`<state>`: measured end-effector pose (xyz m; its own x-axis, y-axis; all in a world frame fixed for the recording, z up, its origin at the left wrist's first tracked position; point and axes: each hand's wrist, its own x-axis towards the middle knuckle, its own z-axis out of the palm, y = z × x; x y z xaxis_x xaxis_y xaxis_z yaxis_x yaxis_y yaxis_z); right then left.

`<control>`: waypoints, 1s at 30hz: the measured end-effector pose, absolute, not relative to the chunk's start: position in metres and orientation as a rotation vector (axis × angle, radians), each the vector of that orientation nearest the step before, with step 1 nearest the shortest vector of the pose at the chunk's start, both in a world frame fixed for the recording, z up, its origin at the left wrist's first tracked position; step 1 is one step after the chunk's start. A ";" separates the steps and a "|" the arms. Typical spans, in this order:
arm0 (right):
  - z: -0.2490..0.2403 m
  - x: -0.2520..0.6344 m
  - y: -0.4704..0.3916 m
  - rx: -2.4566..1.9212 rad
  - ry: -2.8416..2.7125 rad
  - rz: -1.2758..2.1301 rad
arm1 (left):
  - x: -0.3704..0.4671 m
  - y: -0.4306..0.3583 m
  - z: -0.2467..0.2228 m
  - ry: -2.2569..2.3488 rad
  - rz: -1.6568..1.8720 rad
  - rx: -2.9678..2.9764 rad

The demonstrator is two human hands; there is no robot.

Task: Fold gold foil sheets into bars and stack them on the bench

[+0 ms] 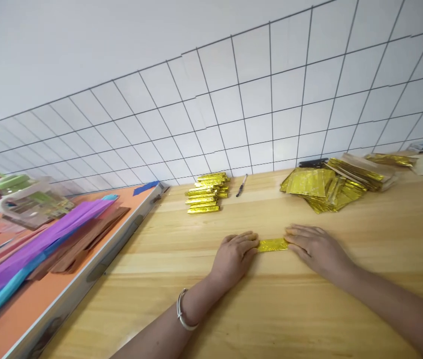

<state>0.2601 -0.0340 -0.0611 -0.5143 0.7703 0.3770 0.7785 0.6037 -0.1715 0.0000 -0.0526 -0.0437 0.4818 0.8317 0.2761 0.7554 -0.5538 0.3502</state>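
Observation:
A narrow folded strip of shiny gold foil paper [273, 245] lies flat on the wooden table between my hands. My left hand [237, 253] has its fingers closed together over the strip's left end. At the right end, the bent fingers of my right hand [313, 248] hold it down. Both ends of the strip are hidden beneath the fingers. Behind my left hand sits a stack of narrow folded gold foil pieces [204, 194]. Beyond my right hand lies a loose pile of flat gold foil sheets [316, 185].
A pen [241, 185] lies near the grid-lined white wall [256, 109]. On the left, a raised-edged orange surface [121, 199] bears purple crepe paper [58, 239], brown paper strips [84, 244] and a clear plastic container [32, 204]. A dark object [313, 163] is behind the foil sheets.

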 end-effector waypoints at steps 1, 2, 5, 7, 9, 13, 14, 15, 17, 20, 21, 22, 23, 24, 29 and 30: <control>-0.060 0.259 -0.034 -1.226 -2.395 -0.047 | 0.001 -0.050 -0.045 1.380 0.665 2.512; -0.059 0.258 -0.035 -1.217 -2.380 -0.058 | 0.002 -0.048 -0.046 1.385 0.695 2.484; -0.052 0.256 -0.038 -1.226 -2.373 -0.059 | 0.002 -0.047 -0.045 1.429 0.749 2.428; -0.048 0.255 -0.039 -1.260 -2.382 -0.054 | 0.001 -0.047 -0.043 1.466 0.755 2.410; -0.046 0.256 -0.039 -1.291 -2.388 -0.044 | -0.001 -0.047 -0.042 1.488 0.748 2.402; -0.047 0.257 -0.039 -1.307 -2.377 0.001 | -0.003 -0.047 -0.041 1.482 0.733 2.381; -0.048 0.257 -0.039 -1.300 -2.372 0.013 | -0.003 -0.047 -0.042 1.476 0.737 2.377; -0.049 0.257 -0.039 -1.289 -2.365 0.026 | -0.003 -0.047 -0.042 1.469 0.745 2.375; -0.051 0.258 -0.040 -1.263 -2.350 0.049 | -0.002 -0.048 -0.042 1.466 0.764 2.367; -0.052 0.258 -0.041 -1.209 -2.315 0.046 | -0.002 -0.050 -0.044 1.480 0.788 2.357; -0.052 0.258 -0.041 -1.185 -2.301 0.030 | -0.003 -0.051 -0.044 1.488 0.803 2.372; -0.051 0.258 -0.041 -1.158 -2.290 0.010 | -0.004 -0.051 -0.045 1.491 0.821 2.403; -0.050 0.258 -0.041 -1.133 -2.282 -0.013 | -0.005 -0.051 -0.045 1.486 0.843 2.452; -0.049 0.258 -0.041 -1.111 -2.283 -0.035 | -0.006 -0.051 -0.045 1.469 0.864 2.516; -0.043 0.259 -0.042 -1.025 -2.371 -0.115 | -0.013 -0.051 -0.041 1.265 0.770 2.845; -0.042 0.260 -0.042 -1.011 -2.386 -0.117 | -0.014 -0.052 -0.040 1.235 0.714 2.877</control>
